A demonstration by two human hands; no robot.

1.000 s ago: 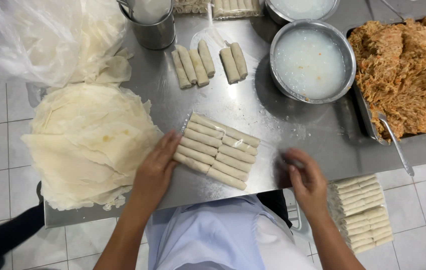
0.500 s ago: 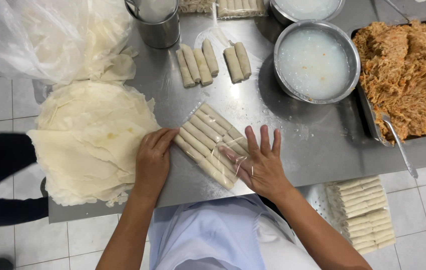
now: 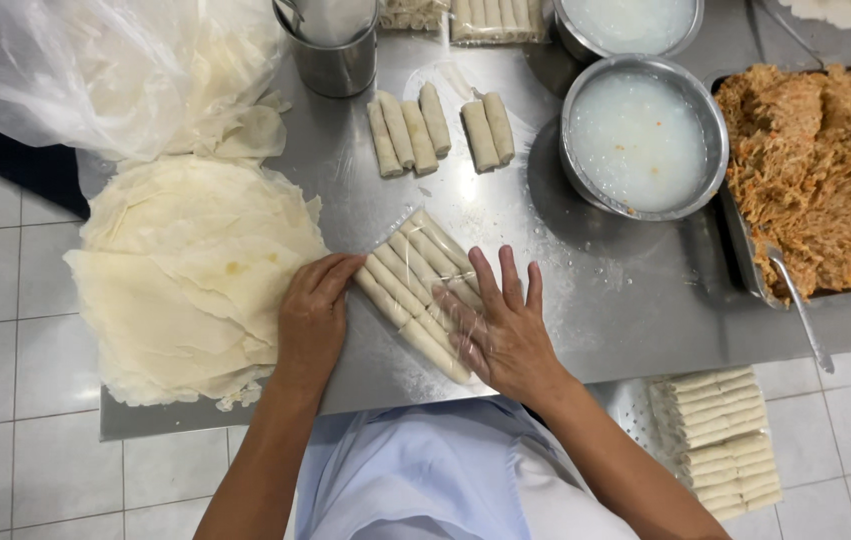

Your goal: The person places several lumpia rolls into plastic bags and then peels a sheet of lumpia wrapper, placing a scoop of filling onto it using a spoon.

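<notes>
I see both hands on the row of wrapped spring rolls (image 3: 415, 290), which lies at the near middle of the steel table (image 3: 585, 300). Left hand (image 3: 312, 315) butts its left end, fingers together, gripping nothing. Right hand (image 3: 498, 330) lies flat on its right part, fingers spread, pressing clear film. Stack of wrappers (image 3: 185, 270) just left. Bowl of white paste (image 3: 640, 135) far right, tray of shredded filling (image 3: 825, 170) beyond.

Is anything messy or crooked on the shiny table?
Yes. The plastic-wrapped row of pale spring rolls under the left hand and right hand lies diagonally, unlike the straighter loose rolls. The thin round wrappers overhang the steel table's left edge.
</notes>
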